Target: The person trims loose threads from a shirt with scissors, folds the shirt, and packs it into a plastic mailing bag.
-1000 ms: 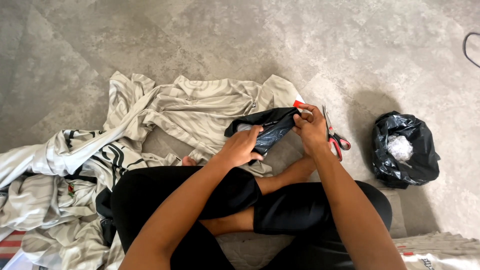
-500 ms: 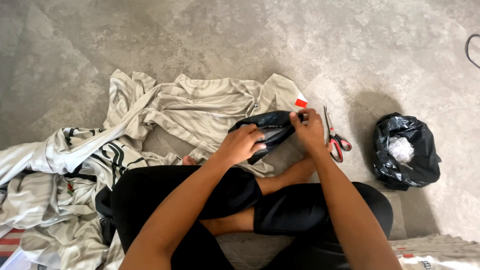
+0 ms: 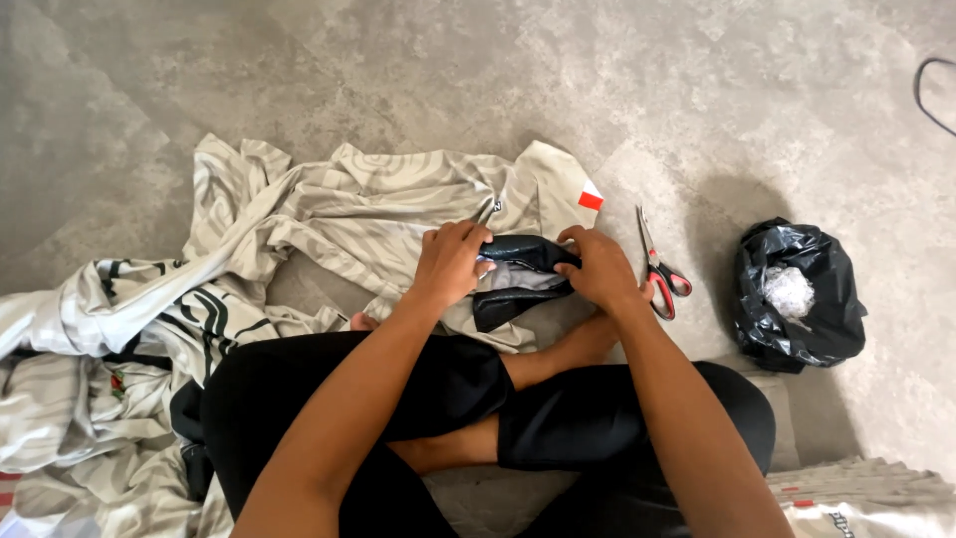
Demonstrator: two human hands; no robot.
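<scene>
I sit cross-legged on a grey floor. A small black piece of fabric [image 3: 518,281] with a pale inner side lies between my hands, low over a beige patterned shirt [image 3: 378,214]. My left hand [image 3: 450,261] grips its left end with the fingers curled over the top edge. My right hand [image 3: 600,269] holds its right end in the same way. The black piece is bunched and partly hidden by my fingers.
Red-handled scissors [image 3: 658,269] lie on the floor just right of my right hand. A black plastic bag [image 3: 800,299] with white scraps stands further right. More beige and black striped clothing [image 3: 119,339] is heaped at the left. A dark cable [image 3: 926,95] curls at the top right.
Both hands have lowered the black piece toward the shirt and drawn closer together. The left hand moved from under the piece to grip its upper left edge.
</scene>
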